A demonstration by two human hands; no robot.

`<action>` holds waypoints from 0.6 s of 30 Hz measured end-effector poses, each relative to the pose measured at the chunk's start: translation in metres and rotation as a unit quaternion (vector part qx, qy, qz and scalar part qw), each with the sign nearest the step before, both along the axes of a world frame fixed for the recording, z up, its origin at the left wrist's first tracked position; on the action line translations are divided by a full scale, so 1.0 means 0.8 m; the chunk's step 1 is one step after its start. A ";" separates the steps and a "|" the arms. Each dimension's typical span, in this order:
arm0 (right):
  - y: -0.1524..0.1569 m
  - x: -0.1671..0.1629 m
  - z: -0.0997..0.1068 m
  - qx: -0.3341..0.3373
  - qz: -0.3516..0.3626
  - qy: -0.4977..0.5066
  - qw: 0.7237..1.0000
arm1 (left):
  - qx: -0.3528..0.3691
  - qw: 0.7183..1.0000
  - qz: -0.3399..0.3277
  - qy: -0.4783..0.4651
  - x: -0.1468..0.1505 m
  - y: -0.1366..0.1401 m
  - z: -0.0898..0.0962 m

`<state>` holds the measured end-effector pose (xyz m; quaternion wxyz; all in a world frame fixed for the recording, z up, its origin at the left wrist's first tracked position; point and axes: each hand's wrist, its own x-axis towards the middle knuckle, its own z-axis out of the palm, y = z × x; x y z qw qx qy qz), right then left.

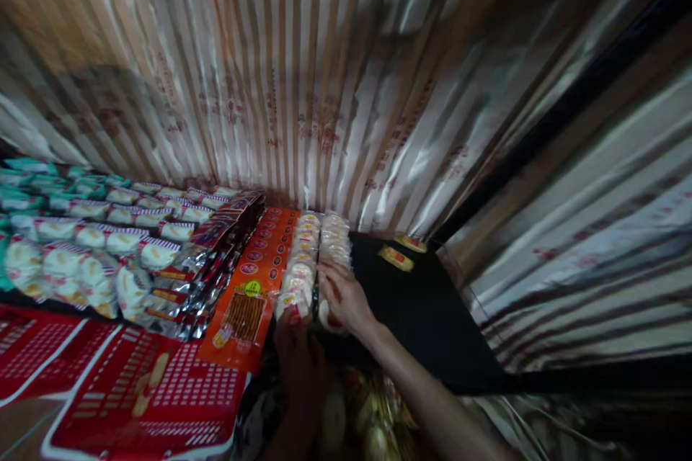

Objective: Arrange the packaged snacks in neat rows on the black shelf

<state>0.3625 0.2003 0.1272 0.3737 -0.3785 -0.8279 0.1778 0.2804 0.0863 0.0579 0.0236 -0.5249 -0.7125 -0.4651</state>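
My right hand (349, 299) reaches over the lower part of a row of clear-wrapped white packets (335, 234), its fingers bent around a pale packet there. My left hand (297, 346), dark and partly in shadow, is at the near end of the neighbouring row of small white packets (305, 238) with red marks. Its fingertips close on the nearest packet (292, 302). Both rows run away from me, side by side on a black shelf surface (427, 331). Blur softens the fingers and the wrapping.
Left of the rows lies an orange snack bag (254, 288), beside stacked dark foil packs (216, 259) and many white packets (97, 230). Red baskets (178, 410) stand below. Two small yellow packs (397, 258) lie at right. Striped sheeting (303, 72) hangs behind.
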 end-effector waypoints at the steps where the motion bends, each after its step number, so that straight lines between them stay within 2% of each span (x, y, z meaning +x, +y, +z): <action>1: -0.019 0.000 -0.005 -0.018 0.002 0.004 1.000 | -0.008 1.000 0.019 -0.018 -0.007 -0.001 0.003; 3: -0.055 -0.001 -0.022 -0.053 0.010 0.003 0.999 | -0.030 0.998 0.029 -0.047 -0.021 -0.003 0.003; 6: -0.095 -0.004 -0.058 -0.082 0.014 0.001 0.997 | -0.075 0.995 0.002 -0.067 -0.035 -0.001 -0.005; 9: -0.114 -0.008 -0.093 -0.107 -0.013 0.006 0.994 | -0.111 0.992 -0.009 -0.065 -0.040 0.005 -0.015; 11: -0.119 -0.010 -0.107 -0.113 0.003 0.017 0.993 | -0.111 0.992 -0.010 -0.060 -0.042 0.010 -0.020; 15: -0.122 -0.013 -0.104 -0.115 0.041 0.011 0.992 | -0.093 0.993 -0.041 -0.064 -0.046 0.020 -0.021; 18: -0.123 -0.015 -0.088 -0.134 0.015 -0.017 0.991 | -0.102 0.992 -0.046 -0.064 -0.052 0.026 -0.020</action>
